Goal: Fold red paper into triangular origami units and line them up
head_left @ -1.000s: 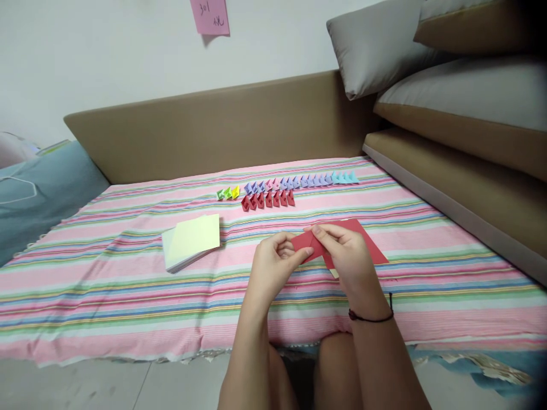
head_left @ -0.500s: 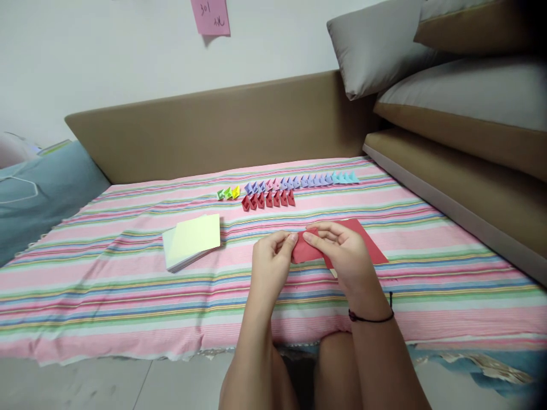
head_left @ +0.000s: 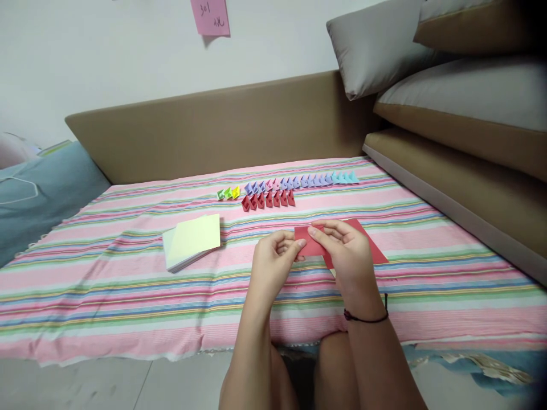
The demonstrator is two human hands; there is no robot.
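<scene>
A small folded piece of red paper (head_left: 306, 241) is held up between my two hands. My left hand (head_left: 276, 250) pinches its lower left part, thumb in front. My right hand (head_left: 347, 246) grips its right side, with the thumb near the top edge. Behind my right hand, larger red paper (head_left: 371, 244) lies on the striped cloth, partly covered. Farther back stand a row of red folded paper boats (head_left: 268, 200) and a longer row of blue, purple and pink ones (head_left: 299, 182). Green and yellow ones (head_left: 228, 193) sit at the left end.
A stack of pale yellow and white paper (head_left: 194, 242) lies on the striped cloth (head_left: 128, 285) to the left. Grey and brown cushions (head_left: 461, 97) pile up on the right. A brown backrest (head_left: 222, 128) closes off the back, and a pink note (head_left: 211, 17) hangs on the wall.
The red paper has turned to show a flatter, rectangular face. My left thumb has moved down to its lower edge, and both hands have shifted slightly.
</scene>
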